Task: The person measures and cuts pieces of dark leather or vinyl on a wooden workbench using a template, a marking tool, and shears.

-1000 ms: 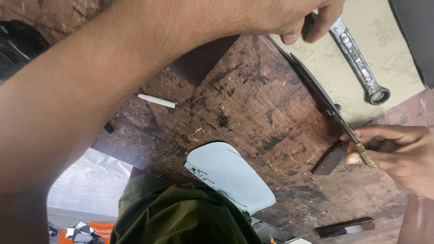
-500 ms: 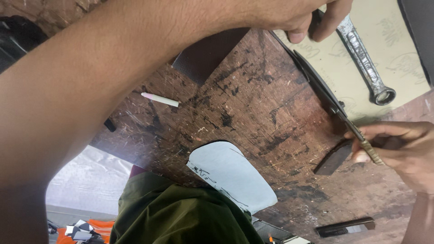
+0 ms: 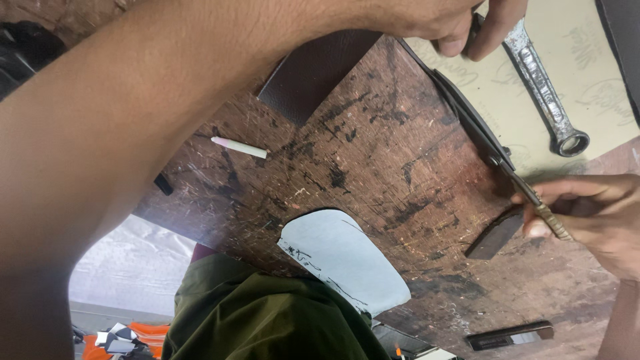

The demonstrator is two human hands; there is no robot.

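Note:
My left arm crosses the view from lower left, and my left hand [image 3: 460, 23] at the top presses fingers on the upper end of a long dark leather strip [image 3: 467, 113]. The strip runs diagonally along the edge of a beige sheet [image 3: 600, 67]. My right hand [image 3: 593, 220] at the right edge grips a thin knife [image 3: 533, 200] with a wound handle. Its blade tip meets the strip's lower end. A small dark block [image 3: 493, 233] lies just under the knife hand.
A steel spanner [image 3: 543, 87] rests on the beige sheet. On the scarred wooden board [image 3: 373, 160] lie a brown leather piece [image 3: 313, 73], a white chalk stick [image 3: 239, 147], a pale blue sole-shaped pattern [image 3: 340, 260] and a dark flat bar [image 3: 510, 335]. Green trousers [image 3: 253, 320] show below.
My right hand and the knife have slid slightly right and down along the strip. My left hand stays pressed at the strip's upper end.

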